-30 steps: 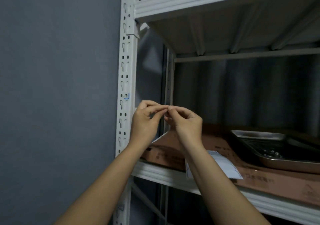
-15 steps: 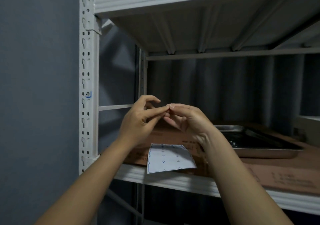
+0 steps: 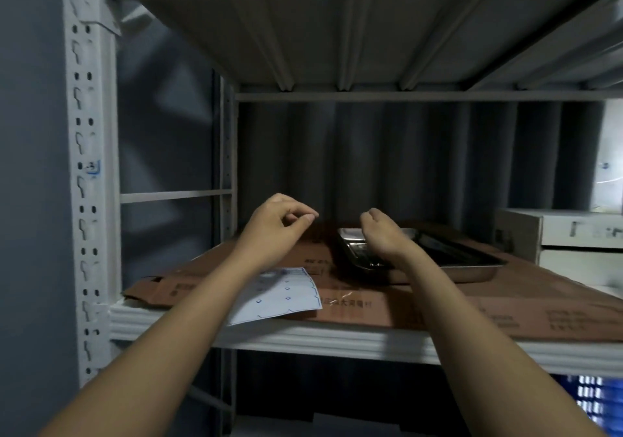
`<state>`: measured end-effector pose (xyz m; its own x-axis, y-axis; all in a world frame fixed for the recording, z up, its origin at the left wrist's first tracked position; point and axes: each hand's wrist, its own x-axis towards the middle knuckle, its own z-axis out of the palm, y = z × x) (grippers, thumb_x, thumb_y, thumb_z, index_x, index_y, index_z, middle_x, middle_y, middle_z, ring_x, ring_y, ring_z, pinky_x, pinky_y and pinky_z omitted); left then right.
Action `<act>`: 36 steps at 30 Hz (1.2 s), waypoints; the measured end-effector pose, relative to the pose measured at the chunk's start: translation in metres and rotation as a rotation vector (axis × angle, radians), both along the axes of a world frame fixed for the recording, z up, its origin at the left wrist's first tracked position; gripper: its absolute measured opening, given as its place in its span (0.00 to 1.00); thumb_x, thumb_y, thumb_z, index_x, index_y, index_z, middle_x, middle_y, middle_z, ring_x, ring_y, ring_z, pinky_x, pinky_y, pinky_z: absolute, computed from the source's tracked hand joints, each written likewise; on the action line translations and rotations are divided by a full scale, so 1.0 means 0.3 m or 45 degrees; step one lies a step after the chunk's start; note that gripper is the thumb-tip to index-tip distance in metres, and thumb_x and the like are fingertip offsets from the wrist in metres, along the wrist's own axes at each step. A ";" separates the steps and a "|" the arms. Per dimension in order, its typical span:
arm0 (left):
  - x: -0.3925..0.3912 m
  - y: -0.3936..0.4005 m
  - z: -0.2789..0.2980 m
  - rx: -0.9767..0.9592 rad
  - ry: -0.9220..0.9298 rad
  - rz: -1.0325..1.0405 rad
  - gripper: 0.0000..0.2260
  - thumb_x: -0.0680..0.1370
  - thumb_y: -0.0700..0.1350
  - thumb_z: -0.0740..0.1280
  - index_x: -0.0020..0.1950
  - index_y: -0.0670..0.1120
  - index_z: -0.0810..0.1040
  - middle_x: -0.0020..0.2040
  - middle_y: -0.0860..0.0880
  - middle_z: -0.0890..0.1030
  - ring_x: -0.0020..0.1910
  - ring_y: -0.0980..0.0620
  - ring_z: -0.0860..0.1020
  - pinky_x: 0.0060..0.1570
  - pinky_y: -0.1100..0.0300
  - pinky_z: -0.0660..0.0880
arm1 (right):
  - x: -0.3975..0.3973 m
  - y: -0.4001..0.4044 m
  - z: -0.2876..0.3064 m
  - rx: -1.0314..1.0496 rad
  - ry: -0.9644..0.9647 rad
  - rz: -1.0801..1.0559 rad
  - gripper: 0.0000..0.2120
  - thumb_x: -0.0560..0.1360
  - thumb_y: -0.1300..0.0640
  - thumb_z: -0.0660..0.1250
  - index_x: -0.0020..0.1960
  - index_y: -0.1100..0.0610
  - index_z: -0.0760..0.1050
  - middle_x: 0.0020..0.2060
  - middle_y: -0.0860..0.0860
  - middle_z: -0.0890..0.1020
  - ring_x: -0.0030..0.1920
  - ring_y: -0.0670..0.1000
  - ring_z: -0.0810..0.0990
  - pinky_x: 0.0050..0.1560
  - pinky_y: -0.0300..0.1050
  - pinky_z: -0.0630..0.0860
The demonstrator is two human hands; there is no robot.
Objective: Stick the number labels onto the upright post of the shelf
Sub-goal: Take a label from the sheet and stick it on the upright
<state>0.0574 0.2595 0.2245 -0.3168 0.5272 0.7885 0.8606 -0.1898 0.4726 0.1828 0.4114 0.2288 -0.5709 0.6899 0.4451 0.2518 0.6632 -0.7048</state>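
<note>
The white perforated upright post (image 3: 84,200) stands at the left, with one small number label (image 3: 91,167) stuck on it at mid height. A white label sheet (image 3: 286,296) with blue marks lies on the brown cardboard (image 3: 472,305) at the shelf's front, partly under my left forearm. My left hand (image 3: 279,222) hovers above the sheet, thumb and forefinger pinched on something tiny, seemingly a number label. My right hand (image 3: 382,234) hangs apart from it over the metal tray (image 3: 465,261), fingers curled, with nothing visible in them.
The upper shelf (image 3: 337,32) is close overhead. A white box (image 3: 556,234) stands at the right rear of the shelf board (image 3: 337,339). A grey wall (image 3: 30,200) lies left of the post. A blue crate (image 3: 590,399) shows below at the right.
My hands were joined at the fingertips and have come apart. The right hand moved right over the tray. The view swung right, so the post sits further left.
</note>
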 end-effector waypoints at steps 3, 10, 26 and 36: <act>0.017 0.045 -0.005 -0.195 -0.013 0.060 0.07 0.78 0.48 0.65 0.50 0.50 0.83 0.47 0.54 0.80 0.47 0.58 0.76 0.49 0.65 0.72 | 0.034 0.057 -0.001 0.225 -0.293 -0.127 0.11 0.82 0.52 0.55 0.47 0.57 0.71 0.48 0.55 0.77 0.47 0.54 0.74 0.46 0.45 0.67; 0.035 0.097 -0.008 -0.184 -0.121 0.209 0.13 0.75 0.55 0.68 0.37 0.48 0.73 0.32 0.53 0.74 0.33 0.54 0.71 0.38 0.57 0.70 | 0.089 0.100 0.021 0.563 -0.686 -0.322 0.09 0.76 0.55 0.67 0.56 0.54 0.78 0.55 0.54 0.79 0.54 0.57 0.78 0.47 0.46 0.71; -0.178 -0.176 -0.011 0.160 -0.157 0.271 0.13 0.78 0.33 0.58 0.45 0.48 0.77 0.43 0.48 0.81 0.41 0.54 0.78 0.46 0.65 0.73 | -0.234 -0.298 0.090 0.738 -0.094 0.262 0.08 0.79 0.52 0.63 0.53 0.52 0.78 0.48 0.53 0.83 0.50 0.55 0.80 0.50 0.51 0.77; -0.477 -0.526 0.047 0.529 0.013 0.907 0.12 0.76 0.39 0.65 0.59 0.45 0.76 0.60 0.43 0.70 0.62 0.45 0.67 0.60 0.74 0.52 | -0.616 -0.607 0.128 0.705 0.226 0.496 0.06 0.77 0.51 0.66 0.50 0.53 0.79 0.45 0.49 0.82 0.46 0.51 0.79 0.47 0.51 0.77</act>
